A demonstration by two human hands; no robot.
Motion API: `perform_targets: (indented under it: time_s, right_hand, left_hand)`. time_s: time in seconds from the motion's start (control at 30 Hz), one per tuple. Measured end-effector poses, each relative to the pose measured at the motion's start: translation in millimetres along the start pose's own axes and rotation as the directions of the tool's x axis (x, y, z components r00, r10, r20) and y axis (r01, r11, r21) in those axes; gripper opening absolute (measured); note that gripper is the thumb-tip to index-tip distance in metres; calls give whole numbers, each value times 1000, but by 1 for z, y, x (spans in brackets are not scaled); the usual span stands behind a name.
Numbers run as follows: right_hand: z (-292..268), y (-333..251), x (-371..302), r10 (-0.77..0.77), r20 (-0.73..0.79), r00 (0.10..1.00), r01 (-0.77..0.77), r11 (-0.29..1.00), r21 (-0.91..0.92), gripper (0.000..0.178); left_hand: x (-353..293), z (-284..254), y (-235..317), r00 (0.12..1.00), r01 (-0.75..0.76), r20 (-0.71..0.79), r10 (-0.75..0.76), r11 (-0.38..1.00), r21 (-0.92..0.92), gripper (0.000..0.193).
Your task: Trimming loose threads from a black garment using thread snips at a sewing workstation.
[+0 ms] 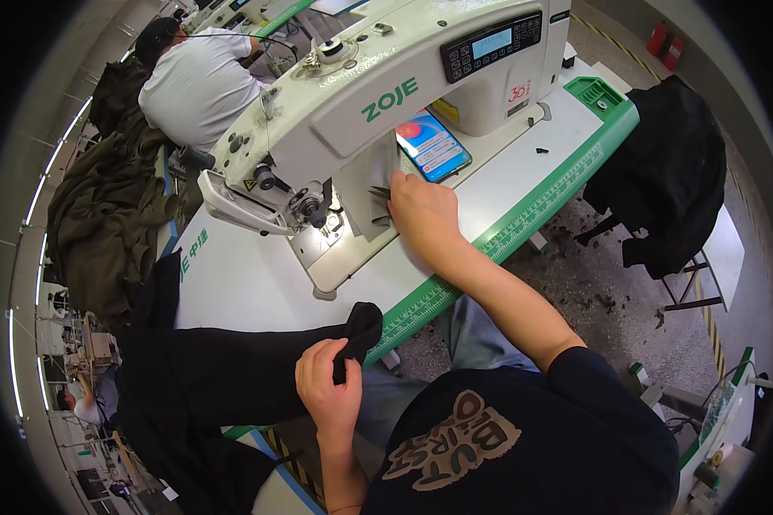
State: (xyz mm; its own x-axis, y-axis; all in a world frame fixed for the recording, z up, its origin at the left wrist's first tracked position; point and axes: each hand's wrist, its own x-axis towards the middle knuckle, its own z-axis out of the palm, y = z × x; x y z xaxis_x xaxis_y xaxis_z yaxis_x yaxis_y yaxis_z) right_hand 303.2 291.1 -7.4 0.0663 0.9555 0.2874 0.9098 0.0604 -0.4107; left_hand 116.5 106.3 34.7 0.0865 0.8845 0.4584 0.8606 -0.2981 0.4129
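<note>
My left hand (pixel 328 390) is closed on the end of a black garment piece (pixel 240 365), which looks like a sleeve or leg. The cloth hangs across the table's near left edge. Under the sewing machine (pixel 361 107) arm, my right hand (pixel 423 210) is closed around small thread snips (pixel 380 191); their dark blades point left and most of the handle is hidden. Beside the blades is a light grey flap (pixel 362 202), whose material I cannot make out. Just beyond the hand lies a phone (pixel 435 148) with a lit screen. The lit needle area (pixel 325 230) is left of the hand.
The white table (pixel 524 163) has a green edge (pixel 489 245) marked like a ruler. Dark garments (pixel 670 172) are heaped at the right, olive ones (pixel 103 223) at the left. Another person (pixel 202 86) sits at the far left. Scraps (pixel 588 296) litter the floor.
</note>
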Motion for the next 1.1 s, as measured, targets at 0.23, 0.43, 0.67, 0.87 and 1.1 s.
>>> perform_targets:
  time_s: [0.23, 0.43, 0.67, 0.87, 1.1]
  right_hand:
    - [-39, 36, 17, 89, -248, 965, -62, 992, 112, 16]
    - [-67, 73, 13, 136, -314, 940, -111, 989, 97, 26]
    - [-59, 61, -4, -70, -10, 998, 71, 985, 156, 28]
    - [-38, 49, 7, -156, -247, 956, 193, 972, 133, 23]
    - [-62, -27, -60, -228, 41, 973, 119, 643, 756, 13]
  left_hand:
    - [-6, -1, -8, 1000, 9, -23, -9, 1000, -13, 30]
    - [-3, 1, -14, 993, 83, -74, -88, 994, -75, 24]
    - [18, -10, -16, 852, 404, 33, -523, 616, -676, 11]
    - [17, -18, -15, 804, 398, 140, -578, 349, -849, 13]
    - [14, -20, -20, 785, 414, 192, -590, 267, -870, 14]
